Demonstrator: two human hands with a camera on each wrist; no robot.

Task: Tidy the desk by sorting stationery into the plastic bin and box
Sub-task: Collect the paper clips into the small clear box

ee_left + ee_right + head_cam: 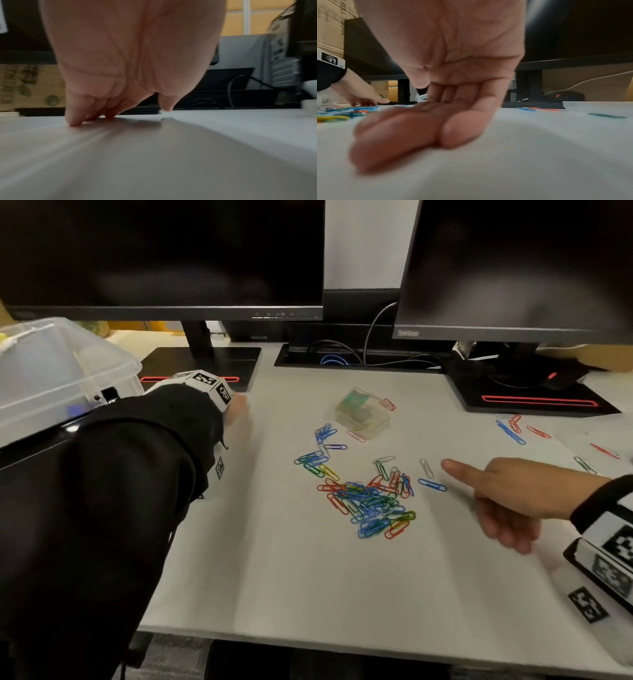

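While coloured wire paper clips (368, 494) litter the white counter (308, 577) beside the small clear plastic box (363, 413), my left hand (120, 60) and right hand (507, 498) rest spread flat, holding nothing; sorting has barely begun.

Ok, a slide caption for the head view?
Open right hand reaches toward scattered paper clips beside a small clear box on the desk.

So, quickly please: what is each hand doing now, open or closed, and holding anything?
Left hand: open, fingertips touching the desk, holding nothing.
Right hand: open, fingers straight beside the paper clips, holding nothing.
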